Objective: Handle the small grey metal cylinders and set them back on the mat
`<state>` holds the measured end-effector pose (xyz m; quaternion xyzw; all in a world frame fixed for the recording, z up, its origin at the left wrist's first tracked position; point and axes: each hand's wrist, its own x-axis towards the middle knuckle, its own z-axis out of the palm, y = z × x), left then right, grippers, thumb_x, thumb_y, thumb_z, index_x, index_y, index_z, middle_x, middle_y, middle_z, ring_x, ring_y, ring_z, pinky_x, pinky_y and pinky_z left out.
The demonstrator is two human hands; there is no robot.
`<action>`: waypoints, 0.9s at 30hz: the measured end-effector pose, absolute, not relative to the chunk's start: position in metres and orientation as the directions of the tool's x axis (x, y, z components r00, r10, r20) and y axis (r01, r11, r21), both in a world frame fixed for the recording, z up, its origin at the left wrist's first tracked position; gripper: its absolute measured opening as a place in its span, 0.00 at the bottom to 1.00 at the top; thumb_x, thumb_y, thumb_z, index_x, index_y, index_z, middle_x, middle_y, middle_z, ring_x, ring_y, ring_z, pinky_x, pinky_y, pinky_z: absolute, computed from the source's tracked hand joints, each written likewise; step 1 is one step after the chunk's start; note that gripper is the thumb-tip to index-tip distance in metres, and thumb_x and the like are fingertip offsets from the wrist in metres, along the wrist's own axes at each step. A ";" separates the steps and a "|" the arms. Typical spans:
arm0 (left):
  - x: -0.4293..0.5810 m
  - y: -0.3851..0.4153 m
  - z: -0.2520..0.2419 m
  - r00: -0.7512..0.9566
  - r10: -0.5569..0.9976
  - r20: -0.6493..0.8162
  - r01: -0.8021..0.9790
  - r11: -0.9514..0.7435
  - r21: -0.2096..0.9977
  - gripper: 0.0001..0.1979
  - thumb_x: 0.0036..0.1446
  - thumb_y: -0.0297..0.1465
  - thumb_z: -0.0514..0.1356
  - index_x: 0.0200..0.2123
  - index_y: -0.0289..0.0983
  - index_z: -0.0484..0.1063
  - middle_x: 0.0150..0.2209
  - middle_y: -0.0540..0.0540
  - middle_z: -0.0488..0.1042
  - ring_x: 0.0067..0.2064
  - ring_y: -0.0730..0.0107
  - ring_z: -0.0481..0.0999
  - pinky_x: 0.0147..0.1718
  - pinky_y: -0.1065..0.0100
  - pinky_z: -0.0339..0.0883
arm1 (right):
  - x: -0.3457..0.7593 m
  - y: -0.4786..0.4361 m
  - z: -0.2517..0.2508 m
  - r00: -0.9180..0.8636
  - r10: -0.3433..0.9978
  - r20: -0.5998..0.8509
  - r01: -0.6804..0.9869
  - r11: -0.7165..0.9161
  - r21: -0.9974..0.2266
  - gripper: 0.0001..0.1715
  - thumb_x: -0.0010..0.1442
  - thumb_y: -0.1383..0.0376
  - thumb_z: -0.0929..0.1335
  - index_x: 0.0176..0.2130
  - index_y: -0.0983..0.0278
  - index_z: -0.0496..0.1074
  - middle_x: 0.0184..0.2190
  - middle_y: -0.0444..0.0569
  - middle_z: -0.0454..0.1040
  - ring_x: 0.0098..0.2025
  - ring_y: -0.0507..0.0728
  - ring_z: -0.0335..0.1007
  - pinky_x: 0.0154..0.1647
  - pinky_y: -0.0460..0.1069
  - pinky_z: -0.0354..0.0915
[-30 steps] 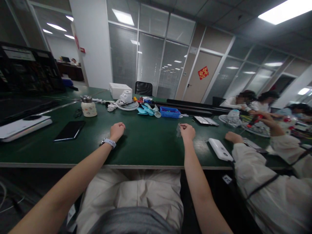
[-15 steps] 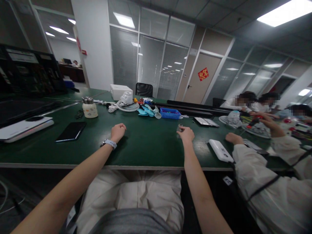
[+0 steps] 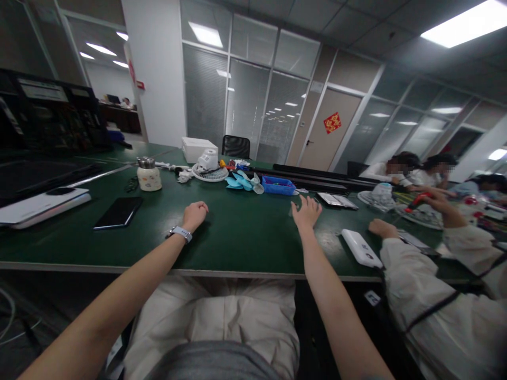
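Observation:
My left hand [image 3: 195, 215] rests on the green table [image 3: 241, 248] with its fingers curled into a fist; nothing sticks out of it. A silver-grey watch is strapped on that wrist. Further right, my right hand [image 3: 307, 213] has its fingers spread, holding nothing. Just left of its fingertips is a small clear piece [image 3: 294, 209], partly hidden and too small to name. Beyond this hand stands a blue basket [image 3: 278, 185] with small parts inside. Light-blue fan blades [image 3: 240, 181] lie to the basket's left.
Behind the blades are a white fan part [image 3: 208, 168] and a white box [image 3: 199, 150]. On the left lie a black phone [image 3: 118, 212] and a cream bottle [image 3: 149, 176]. To the right, a white power bank [image 3: 360, 247] lies near a co-worker's hand [image 3: 383, 229]; their other hand grips a red-handled screwdriver [image 3: 419, 201].
My right hand has opened from a pinch on the small clear piece and let it go. My left hand stays curled in place. The view has shifted slightly.

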<state>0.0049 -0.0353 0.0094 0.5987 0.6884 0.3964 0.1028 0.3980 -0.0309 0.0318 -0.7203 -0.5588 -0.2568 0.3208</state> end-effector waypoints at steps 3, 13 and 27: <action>0.006 -0.038 0.011 -0.262 0.908 0.328 0.744 -0.026 0.668 0.14 0.47 0.28 0.48 0.25 0.39 0.74 0.27 0.48 0.75 0.32 0.67 0.72 0.31 0.71 0.59 | 0.380 -0.017 0.029 0.148 0.696 0.702 0.987 -0.149 -0.060 0.27 0.64 0.54 0.59 0.56 0.65 0.66 0.55 0.60 0.67 0.58 0.64 0.56 0.61 0.63 0.38; 0.010 -0.041 0.012 -0.249 0.920 0.303 0.728 -0.029 0.685 0.14 0.48 0.27 0.48 0.25 0.39 0.74 0.27 0.48 0.75 0.31 0.67 0.71 0.29 0.70 0.58 | 0.381 -0.003 0.019 0.222 0.787 0.576 0.973 -0.213 -0.084 0.22 0.63 0.67 0.60 0.56 0.65 0.66 0.46 0.61 0.70 0.45 0.61 0.69 0.51 0.56 0.52; 0.037 -0.043 0.008 0.152 0.817 0.556 0.630 -0.514 0.583 0.21 0.58 0.42 0.53 0.47 0.38 0.74 0.43 0.44 0.76 0.44 0.63 0.71 0.46 0.64 0.62 | 0.210 -0.048 0.013 -0.175 0.834 0.524 0.720 0.471 -0.510 0.45 0.57 0.60 0.68 0.65 0.58 0.44 0.53 0.50 0.69 0.50 0.58 0.70 0.51 0.54 0.64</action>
